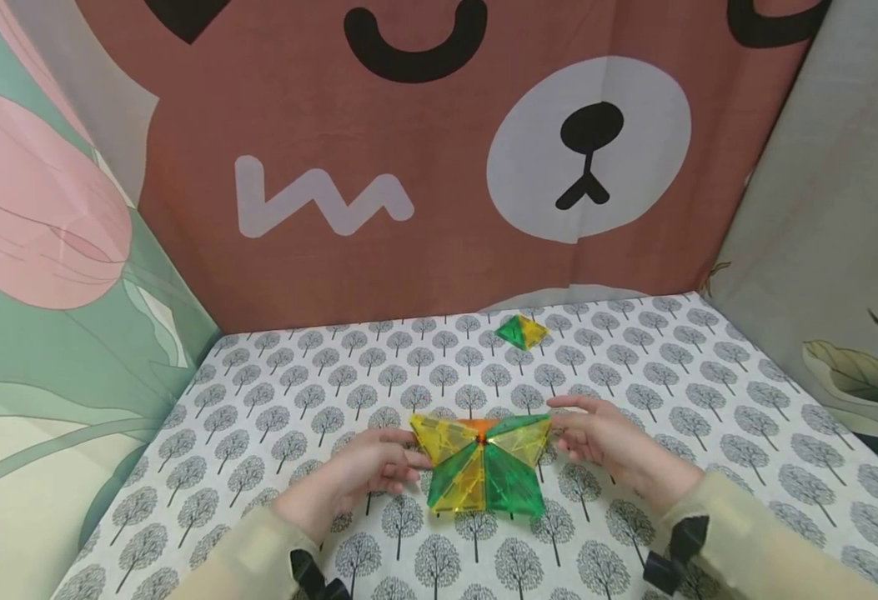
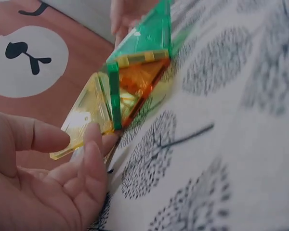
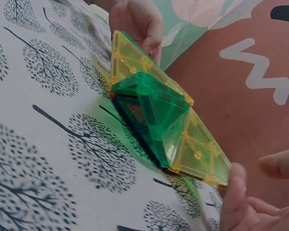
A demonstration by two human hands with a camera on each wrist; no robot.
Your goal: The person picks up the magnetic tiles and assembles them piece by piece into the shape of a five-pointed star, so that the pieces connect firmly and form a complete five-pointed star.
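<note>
A construction of see-through magnetic tiles, with yellow, green and orange triangles, stands on the tablecloth between both hands. Its side tiles flare outward like wings. At its left side is my left hand, its fingers beside or under the tip of a yellow tile, thumb held apart; whether they touch is unclear. On the opposite side, the right hand has a fingertip at the end of another yellow tile, with the thumb clear of it. Green tiles lean together at the near centre in the right wrist view.
A smaller green and yellow tile piece lies near the back of the table. White cloth with a tree print covers the tabletop. Behind it hangs a brown bear-print curtain, with patterned fabric on both sides.
</note>
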